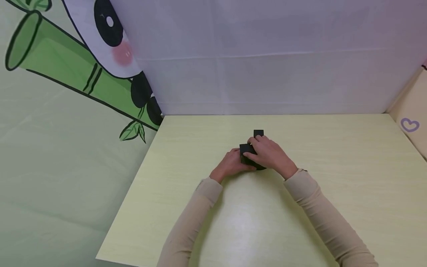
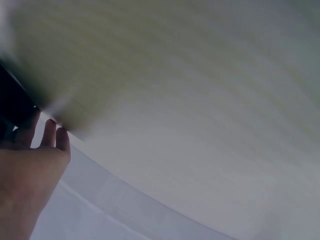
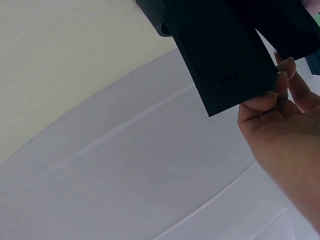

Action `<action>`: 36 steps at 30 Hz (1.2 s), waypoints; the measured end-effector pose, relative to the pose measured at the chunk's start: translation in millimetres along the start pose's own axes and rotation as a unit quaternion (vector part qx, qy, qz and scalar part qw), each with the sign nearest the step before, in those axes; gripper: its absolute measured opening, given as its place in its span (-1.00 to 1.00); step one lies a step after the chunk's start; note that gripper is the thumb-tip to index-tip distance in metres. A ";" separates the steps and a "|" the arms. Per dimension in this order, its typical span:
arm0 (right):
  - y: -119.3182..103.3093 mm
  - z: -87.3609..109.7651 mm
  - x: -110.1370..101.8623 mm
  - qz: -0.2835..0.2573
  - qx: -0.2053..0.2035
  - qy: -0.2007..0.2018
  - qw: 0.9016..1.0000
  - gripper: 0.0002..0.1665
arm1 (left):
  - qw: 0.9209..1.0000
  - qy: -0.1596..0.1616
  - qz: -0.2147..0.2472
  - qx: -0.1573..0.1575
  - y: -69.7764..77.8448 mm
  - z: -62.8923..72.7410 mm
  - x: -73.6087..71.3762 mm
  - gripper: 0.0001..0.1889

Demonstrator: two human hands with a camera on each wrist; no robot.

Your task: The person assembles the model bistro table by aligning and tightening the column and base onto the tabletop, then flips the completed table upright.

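Observation:
A black angular object (image 1: 248, 148) is between both hands over the table; its kind is not clear. An upright black part (image 1: 258, 132) shows behind it, just past the right fingers. My left hand (image 1: 232, 162) grips the object from its left side, thumb along the near edge. From the right, my right hand (image 1: 268, 152) holds it with fingers bent over the top. In the right wrist view, the object has a flat dark panel (image 3: 220, 60) marked 152, pinched near its corner by the fingers. The left wrist view shows only a dark portion (image 2: 14, 97) beside the left fingertips.
The pale wood-grain table (image 1: 186, 207) extends around both forearms. A light lilac cloth (image 1: 267, 74) hangs behind its far edge. At left is a cloth (image 1: 60, 167) with printed green bamboo, and at right a cream panel (image 1: 411, 107) bears a purple heart.

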State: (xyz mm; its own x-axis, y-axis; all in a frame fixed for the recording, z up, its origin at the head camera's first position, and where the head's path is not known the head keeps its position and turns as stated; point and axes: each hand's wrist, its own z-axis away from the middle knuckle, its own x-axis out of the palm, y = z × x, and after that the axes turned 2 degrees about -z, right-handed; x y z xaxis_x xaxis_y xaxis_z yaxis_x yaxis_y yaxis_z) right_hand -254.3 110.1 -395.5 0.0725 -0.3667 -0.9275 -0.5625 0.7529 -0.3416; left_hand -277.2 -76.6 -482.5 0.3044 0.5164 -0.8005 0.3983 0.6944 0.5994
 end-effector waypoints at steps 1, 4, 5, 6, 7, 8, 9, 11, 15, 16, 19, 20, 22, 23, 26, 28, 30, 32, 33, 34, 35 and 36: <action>0.1 -0.2 0.2 0.002 0.000 0.004 1.000 -0.53 | 1.000 0.001 0.001 0.001 0.3 -0.2 0.0 -0.31; -0.3 -0.4 0.5 0.002 0.002 0.014 1.000 -0.51 | 1.000 0.005 0.002 0.002 1.1 -0.4 -0.2 -0.34; -0.5 -0.5 0.6 0.003 0.001 0.016 1.000 -0.51 | 1.000 0.006 0.003 0.003 1.2 -0.5 -0.2 -0.35; -0.5 -0.7 0.8 0.005 0.001 0.017 1.000 -0.51 | 1.000 0.007 0.003 0.003 1.4 -0.5 -0.2 -0.35; -0.4 -1.0 1.1 0.007 0.001 0.018 1.000 -0.52 | 1.000 0.007 0.003 0.001 1.5 -0.5 -0.2 -0.35; -0.5 -1.1 1.3 0.011 0.004 0.019 1.000 -0.52 | 1.000 0.007 0.001 -0.001 1.6 -0.3 -0.2 -0.34; -0.4 -1.2 1.5 0.014 0.006 0.020 1.000 -0.52 | 1.000 0.008 0.002 -0.001 1.8 -0.1 -0.2 -0.34; -0.2 -1.7 2.3 0.018 0.011 0.023 1.000 -0.51 | 1.000 0.009 0.005 -0.005 2.0 0.1 0.0 -0.34; 0.1 -2.5 3.6 0.016 0.019 0.027 0.999 -0.50 | 1.000 0.014 0.010 -0.013 2.8 0.9 -0.1 -0.37; 0.1 -2.7 3.8 0.016 0.022 0.027 0.999 -0.51 | 1.000 0.014 0.008 -0.014 2.8 1.0 0.0 -0.37; -0.3 -3.1 3.9 0.024 0.029 0.030 0.999 -0.55 | 1.000 0.015 -0.003 -0.014 2.8 1.1 -0.1 -0.35; -0.8 -3.1 3.7 0.027 0.033 0.031 0.999 -0.55 | 1.000 0.015 -0.005 -0.014 2.8 1.0 0.0 -0.33; -2.0 -2.9 3.2 0.031 0.038 0.034 0.998 -0.53 | 1.000 0.016 -0.008 -0.014 2.7 0.8 0.2 -0.32; -2.4 -2.8 3.1 0.034 0.039 0.035 0.998 -0.52 | 1.000 0.016 -0.007 -0.015 2.6 0.7 0.2 -0.31; -3.7 -2.5 2.9 0.037 0.041 0.036 0.998 -0.51 | 1.000 0.016 -0.007 -0.020 2.1 0.4 0.9 -0.29; -3.7 -2.4 3.2 0.043 0.046 0.037 0.997 -0.51 | 1.000 0.014 -0.012 -0.024 2.2 0.4 1.2 -0.26; -3.7 -2.4 3.4 0.051 0.053 0.039 0.997 -0.49 | 0.999 0.012 -0.015 -0.029 2.5 0.4 1.4 -0.22; -3.3 -2.8 3.6 0.055 0.060 0.040 0.996 -0.47 | 0.999 0.010 -0.017 -0.035 3.3 0.4 1.3 -0.17; -3.0 -3.0 3.5 0.055 0.060 0.041 0.996 -0.45 | 0.999 0.009 -0.016 -0.038 3.7 0.6 1.1 -0.16; -2.6 -3.2 3.1 0.053 0.059 0.040 0.996 -0.44 | 0.999 0.009 -0.016 -0.040 4.0 0.5 1.1 -0.15; -2.4 -3.5 2.6 0.049 0.054 0.038 0.997 -0.43 | 0.999 0.008 -0.014 -0.042 4.3 0.6 1.0 -0.15; -2.5 -3.5 1.8 0.045 0.046 0.035 0.997 -0.42 | 0.999 0.007 -0.014 -0.044 4.4 0.8 0.9 -0.14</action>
State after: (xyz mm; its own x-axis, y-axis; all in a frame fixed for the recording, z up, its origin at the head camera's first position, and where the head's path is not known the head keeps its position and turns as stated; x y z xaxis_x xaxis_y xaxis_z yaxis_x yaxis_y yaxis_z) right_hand -255.6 105.6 -395.8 -0.0340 -0.3298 -0.9434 -0.4856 0.8305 -0.2728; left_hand -274.4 -73.5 -480.5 0.2818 0.5024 -0.8175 0.3283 0.7501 0.5741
